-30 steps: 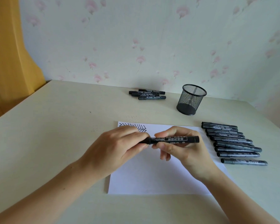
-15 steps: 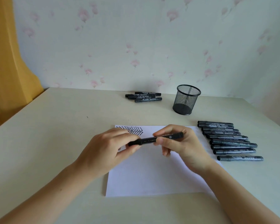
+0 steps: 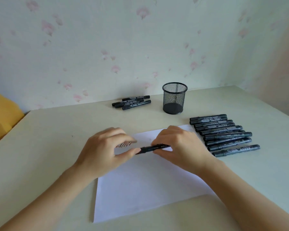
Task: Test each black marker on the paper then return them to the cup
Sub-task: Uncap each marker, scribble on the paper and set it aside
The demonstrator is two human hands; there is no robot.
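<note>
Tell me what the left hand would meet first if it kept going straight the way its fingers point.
Probably the right hand holding the marker; the left hand points right along it.

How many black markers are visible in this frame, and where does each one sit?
About 14. One marker is held between both hands over the paper; about four lie in the pile left of the mesh cup; about nine form the row right of the paper. Overlaps may hide some.

Cup (image 3: 174,99) behind paper (image 3: 148,185); marker row (image 3: 223,134) right of paper, small marker pile (image 3: 132,102) left of cup.
</note>
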